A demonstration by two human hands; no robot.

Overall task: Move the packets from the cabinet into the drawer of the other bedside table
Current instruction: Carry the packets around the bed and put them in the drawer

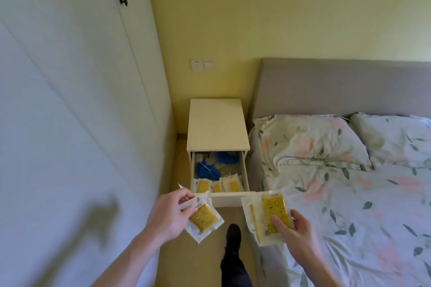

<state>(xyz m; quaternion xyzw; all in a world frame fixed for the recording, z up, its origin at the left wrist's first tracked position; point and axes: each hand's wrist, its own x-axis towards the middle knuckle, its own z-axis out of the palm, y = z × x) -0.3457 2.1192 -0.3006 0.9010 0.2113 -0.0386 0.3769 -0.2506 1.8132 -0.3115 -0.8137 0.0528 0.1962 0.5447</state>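
Observation:
A white bedside table (218, 121) stands between the wardrobe and the bed, its top drawer (229, 197) pulled open. Three yellow packets (218, 186) lie along the drawer's front, behind them blue bundles (207, 170). My left hand (169, 213) grips clear packets with yellow contents (204, 216) just left of the drawer front. My right hand (292, 228) holds a stack of similar packets (268, 214) to the right of the drawer front, over the bed's edge.
White wardrobe doors (70, 100) with a black knob (123, 2) fill the left. The bed (349, 205) with floral sheets and two pillows lies on the right. My dark-trousered leg and shoe (233, 240) stand in the narrow floor gap before the table.

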